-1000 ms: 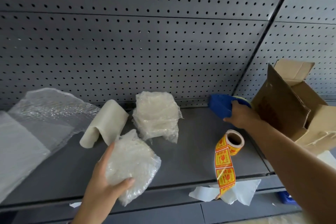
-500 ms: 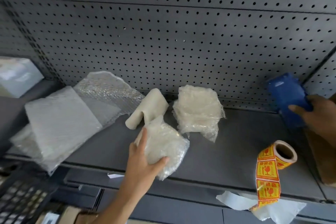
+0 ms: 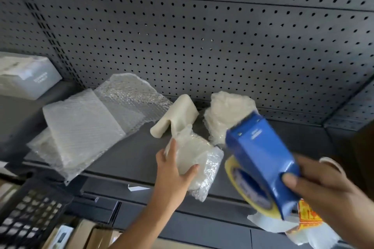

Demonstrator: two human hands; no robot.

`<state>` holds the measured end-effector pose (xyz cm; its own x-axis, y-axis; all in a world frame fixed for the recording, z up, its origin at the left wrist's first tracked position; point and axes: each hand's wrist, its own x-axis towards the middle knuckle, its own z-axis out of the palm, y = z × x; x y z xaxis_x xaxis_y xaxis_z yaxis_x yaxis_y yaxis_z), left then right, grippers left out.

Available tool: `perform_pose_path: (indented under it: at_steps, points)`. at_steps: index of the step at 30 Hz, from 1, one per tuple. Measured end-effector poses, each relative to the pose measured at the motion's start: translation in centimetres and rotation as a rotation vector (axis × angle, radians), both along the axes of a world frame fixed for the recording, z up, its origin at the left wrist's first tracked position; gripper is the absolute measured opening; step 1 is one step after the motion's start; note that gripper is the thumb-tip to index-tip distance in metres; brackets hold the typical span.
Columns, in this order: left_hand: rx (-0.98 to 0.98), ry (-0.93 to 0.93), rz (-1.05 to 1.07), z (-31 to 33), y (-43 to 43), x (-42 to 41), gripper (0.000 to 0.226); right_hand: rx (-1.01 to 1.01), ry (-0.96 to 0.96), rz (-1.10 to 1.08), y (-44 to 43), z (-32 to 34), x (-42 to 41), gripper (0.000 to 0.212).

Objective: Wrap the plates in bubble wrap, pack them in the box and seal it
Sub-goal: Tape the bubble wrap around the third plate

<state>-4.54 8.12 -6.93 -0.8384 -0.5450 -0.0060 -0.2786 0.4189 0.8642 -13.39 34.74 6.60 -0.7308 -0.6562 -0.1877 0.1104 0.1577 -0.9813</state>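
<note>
My left hand (image 3: 174,170) grips a plate wrapped in bubble wrap (image 3: 197,157) at the front of the grey shelf (image 3: 129,153). Behind it lies a second wrapped plate bundle (image 3: 226,113) against the pegboard. My right hand (image 3: 323,190) holds a blue tape dispenser (image 3: 261,155) with a yellow-edged tape roll, raised above the shelf just right of the held plate. Flat sheets of bubble wrap (image 3: 85,127) lie at the left of the shelf. The cardboard box is out of view.
A curled white foam sheet (image 3: 176,117) lies between the bubble wrap and the bundles. Red-and-yellow fragile stickers (image 3: 307,216) and white backing paper (image 3: 269,224) hang off the shelf front under my right hand. A grey box (image 3: 26,75) sits far left; a black crate (image 3: 26,218) stands below.
My right hand has brought the tape dispenser from the back right toward the wrapped plate. The view has swung left, so the cardboard box is gone. My left hand kept its grip.
</note>
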Motion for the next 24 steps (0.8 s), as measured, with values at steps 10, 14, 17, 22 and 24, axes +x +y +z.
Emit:
perform_pose_path:
  at_steps: [10,14,17,22,24]
  points:
    - [0.448,0.074,0.185,1.6,-0.4,0.1,0.045,0.083,-0.372,0.031,-4.1,-5.3,0.2,0.04]
    - [0.476,0.086,0.289,2.0,-2.3,-0.6,0.016,0.097,-0.416,0.022,-4.6,-5.3,-0.1,0.034]
    - [0.518,0.083,0.279,2.6,-3.3,-1.3,0.016,0.114,-0.409,0.008,-5.1,-5.2,-0.3,0.036]
    - [0.714,-0.009,0.139,3.9,-3.8,-2.0,0.033,0.113,-0.355,0.028,-5.6,-5.4,-0.6,0.047]
    - [0.72,-0.068,-0.011,4.3,-3.6,-1.9,0.026,0.101,-0.337,0.028,-5.5,-5.6,-0.5,0.043]
